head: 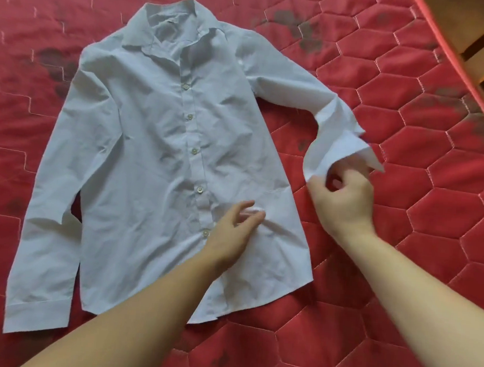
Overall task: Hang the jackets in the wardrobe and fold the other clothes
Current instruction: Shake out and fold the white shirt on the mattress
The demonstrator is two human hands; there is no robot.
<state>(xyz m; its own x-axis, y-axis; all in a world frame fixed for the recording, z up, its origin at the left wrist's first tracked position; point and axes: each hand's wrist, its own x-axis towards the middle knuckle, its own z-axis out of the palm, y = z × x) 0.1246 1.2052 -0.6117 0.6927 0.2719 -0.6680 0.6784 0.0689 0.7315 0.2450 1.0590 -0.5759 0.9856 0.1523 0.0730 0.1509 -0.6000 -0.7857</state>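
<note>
White cotton shirt (156, 160), buttoned, flat on red quilt (406, 194). Cuff (349, 150) pinched by right hand (345, 202); left hand (232, 225) relaxed, pressing hem. Best folded straight across, taut.

No legible text (shirt (162, 155) unmarked)

Both bare forearms reach forward from the lower edge. The left hand (233, 225) lies with loosely spread, relaxed fingers (248, 205) resting on the shirt (151, 148). The right hand (345, 202) is raised, its curled fingers and thumb pinching the shirt's sleeve cuff (337, 155).
</note>
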